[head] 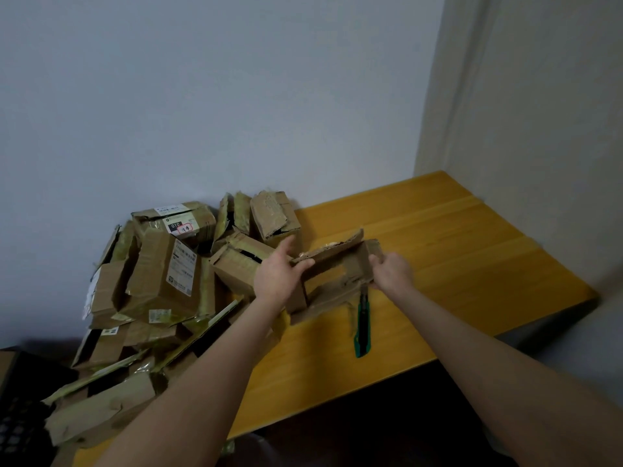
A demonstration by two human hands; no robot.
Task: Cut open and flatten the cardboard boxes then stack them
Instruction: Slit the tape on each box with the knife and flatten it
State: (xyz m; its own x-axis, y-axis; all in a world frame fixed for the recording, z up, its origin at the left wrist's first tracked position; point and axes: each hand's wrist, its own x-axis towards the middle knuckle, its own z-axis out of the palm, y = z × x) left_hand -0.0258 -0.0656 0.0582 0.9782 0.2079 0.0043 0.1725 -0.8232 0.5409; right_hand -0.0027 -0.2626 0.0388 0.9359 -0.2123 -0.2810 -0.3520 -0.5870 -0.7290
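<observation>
While both grip, box [337, 274] sits between left hand [276, 278] and right hand [392, 271].

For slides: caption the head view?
Left hand and right hand hold an opened cardboard box over the table where a utility knife lies.

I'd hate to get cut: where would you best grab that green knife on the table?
Pinch the knife across its long green body at the near end, coming from above. It lies flat on the table, its far end hidden by the box.
</observation>
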